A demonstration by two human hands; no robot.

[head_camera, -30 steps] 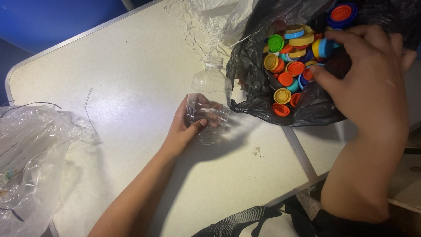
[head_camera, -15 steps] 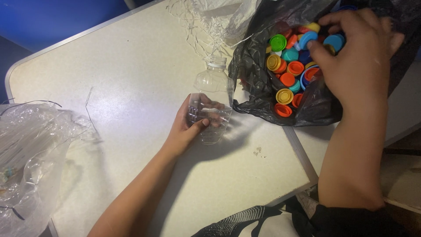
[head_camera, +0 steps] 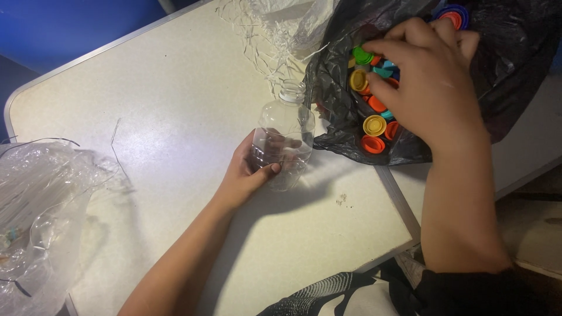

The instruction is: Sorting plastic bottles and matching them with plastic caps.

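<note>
Right hand (head_camera: pixel 430 82) shifted left over caps (head_camera: pixel 374 124); white table (head_camera: pixel 175 88), blue wall (head_camera: pixel 70 29).

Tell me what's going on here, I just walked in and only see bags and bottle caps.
A person sits at a pale table. Their left hand grips a clear, uncapped plastic bottle standing on the table. Their right hand is inside an open black plastic bag, fingers among a heap of coloured bottle caps in orange, yellow, green and blue. A clear plastic bag lies at the table's left edge.
</note>
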